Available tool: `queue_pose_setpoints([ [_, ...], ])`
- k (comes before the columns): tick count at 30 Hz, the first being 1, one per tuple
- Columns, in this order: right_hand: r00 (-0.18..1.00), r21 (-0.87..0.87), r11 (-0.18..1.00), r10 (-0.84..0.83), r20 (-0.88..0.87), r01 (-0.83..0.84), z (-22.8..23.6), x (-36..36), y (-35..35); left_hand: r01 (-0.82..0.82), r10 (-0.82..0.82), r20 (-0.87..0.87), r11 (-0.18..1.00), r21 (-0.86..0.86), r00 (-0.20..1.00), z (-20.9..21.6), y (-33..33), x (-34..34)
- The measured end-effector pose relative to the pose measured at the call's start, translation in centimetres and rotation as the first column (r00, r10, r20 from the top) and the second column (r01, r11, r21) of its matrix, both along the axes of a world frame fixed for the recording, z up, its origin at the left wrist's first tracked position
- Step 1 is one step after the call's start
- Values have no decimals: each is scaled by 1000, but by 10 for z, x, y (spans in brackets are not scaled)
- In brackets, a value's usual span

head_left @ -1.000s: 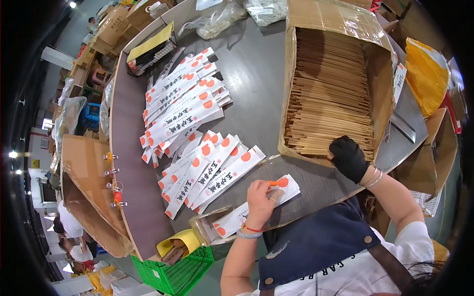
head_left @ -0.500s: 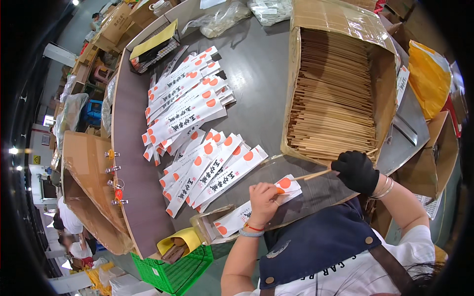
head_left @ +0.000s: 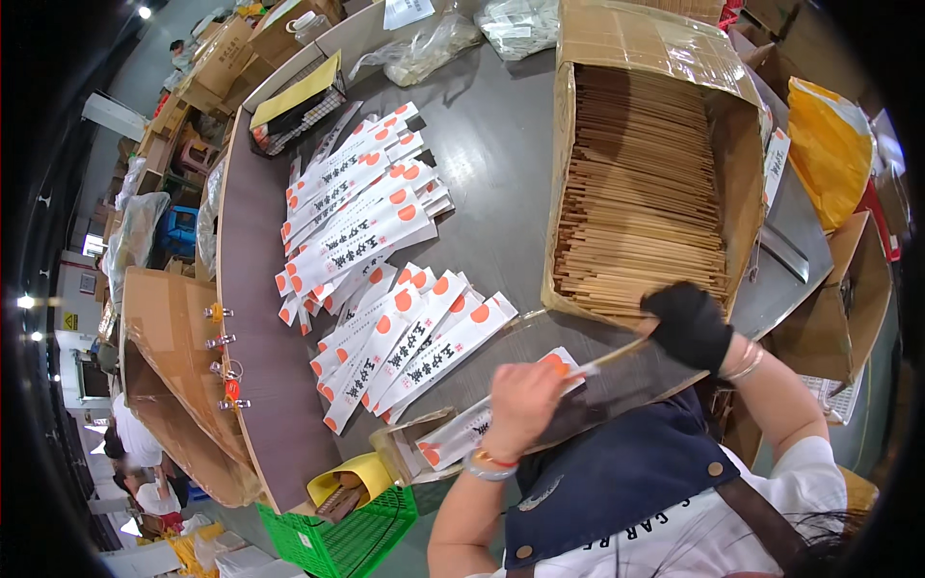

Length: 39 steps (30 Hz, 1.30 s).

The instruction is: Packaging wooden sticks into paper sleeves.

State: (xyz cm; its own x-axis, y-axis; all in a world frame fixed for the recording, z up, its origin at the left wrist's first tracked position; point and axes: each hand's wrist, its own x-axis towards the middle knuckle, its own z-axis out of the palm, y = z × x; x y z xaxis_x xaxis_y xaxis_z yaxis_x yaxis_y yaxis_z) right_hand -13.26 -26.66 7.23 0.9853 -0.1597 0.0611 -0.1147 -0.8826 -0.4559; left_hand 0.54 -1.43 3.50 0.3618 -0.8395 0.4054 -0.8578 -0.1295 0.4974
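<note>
My left hand [head_left: 526,408] is closed on the white paper chopstick sleeve [head_left: 453,440] at the top of a small stack near the table's front edge. My right hand [head_left: 688,328], in a black glove and blurred, grips a pair of wooden chopsticks [head_left: 621,354] by their right ends. Their left ends meet the sleeve's right end; how far inside they reach is unclear. Just beyond the glove, an open cardboard box [head_left: 559,241] holds many wooden chopsticks [head_left: 641,193]. Finished-looking sleeves with orange dots [head_left: 361,236] lie in an overlapping heap at left, with another fan of sleeves [head_left: 414,347] nearer me.
A small cardboard holder [head_left: 387,445] sits at the near table edge beside a yellow-lined container [head_left: 332,479]. Below is a green crate [head_left: 361,539]. Plastic bags [head_left: 424,60] and a wire basket [head_left: 326,104] stand at the back; a yellow bag [head_left: 827,154] is at right.
My left hand has shifted slightly right along the sleeve. My gloved hand and the chopsticks have moved a little, and the chopsticks now line up with the sleeve's end.
</note>
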Motion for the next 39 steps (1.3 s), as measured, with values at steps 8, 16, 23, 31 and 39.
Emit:
queue_pose_setpoints([
  [8,907,241,966,-186,377,97,-54,-7,12,-205,193,129,974,93,973,8,-3,24],
  [16,998,-316,947,-65,7,64,-50,-1,-10,-237,267,-337,963,128,903,-38,14,-5],
  [23,978,-388,919,-143,-155,73,-46,5,-9,-255,269,-284,963,85,920,-43,9,0],
  [31,996,-219,973,64,-69,-78,5,-10,4,-197,191,-327,980,16,926,-46,16,3],
  [39,973,-228,949,197,-116,-219,-8,-2,28,-87,93,-126,995,57,988,-30,7,2],
])
